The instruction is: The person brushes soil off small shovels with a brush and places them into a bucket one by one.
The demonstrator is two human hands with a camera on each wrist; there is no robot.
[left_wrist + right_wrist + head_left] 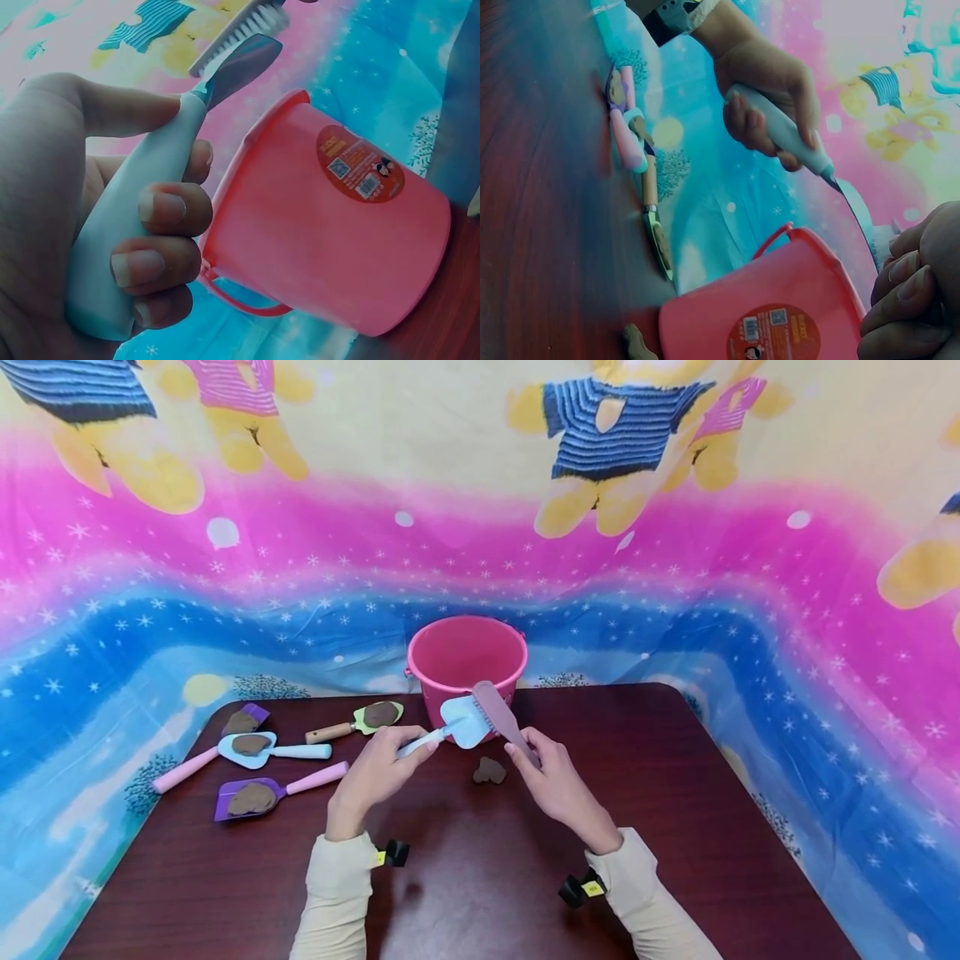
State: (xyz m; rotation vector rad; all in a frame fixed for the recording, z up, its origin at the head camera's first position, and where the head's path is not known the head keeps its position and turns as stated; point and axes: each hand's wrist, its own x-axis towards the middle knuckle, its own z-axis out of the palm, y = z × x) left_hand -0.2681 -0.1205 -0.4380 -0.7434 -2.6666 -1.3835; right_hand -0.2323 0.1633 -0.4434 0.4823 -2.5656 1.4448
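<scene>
My left hand (377, 774) grips the pale handle of a light blue trowel (467, 722), fingers curled round it and thumb along its top. In my right hand (552, 779) is a mauve scrubbing brush (497, 710) with white bristles (251, 28). The bristles lie right at the trowel's blade in the left wrist view. Both tools are held up in front of the pink bucket (467, 652), close to its near rim. Below them, a lump of brown clay (489, 770) lies on the table.
At the left of the dark wooden table (465, 877) lie a green trowel (367, 718), a second light blue trowel (288, 750) and a purple shovel (273, 793), each bearing brown clay. Another purple shovel (257, 714) sits partly under the blue one. A printed cloth (465, 543) hangs behind.
</scene>
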